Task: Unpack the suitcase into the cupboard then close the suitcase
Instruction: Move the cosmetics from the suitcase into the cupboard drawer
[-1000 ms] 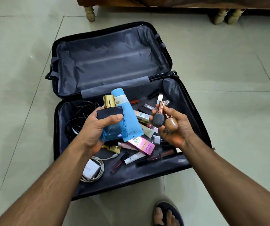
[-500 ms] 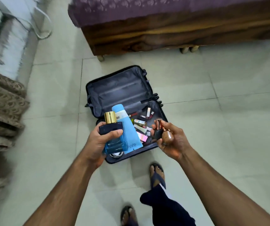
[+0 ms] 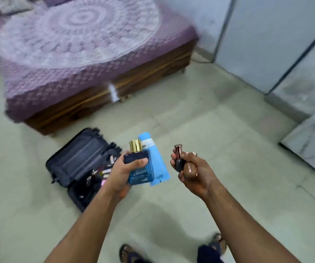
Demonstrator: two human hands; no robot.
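- Since half a second back the view has swung right, so the suitcase (image 3: 80, 164) now sits down at the left, lying open on the tiled floor (image 3: 219, 130) with small cosmetics in its near half
- bed (image 3: 73, 59) with a purple cover is far left, behind it
- left hand (image 3: 123, 173) wraps around a blue perfume bottle (image 3: 140, 168) plus a light blue tube (image 3: 155, 160), thumb pressed across the front
- right hand (image 3: 194, 173) curls around two small bottles (image 3: 183, 164), one dark, one brown
- pale cupboard doors (image 3: 286, 44) stand far right
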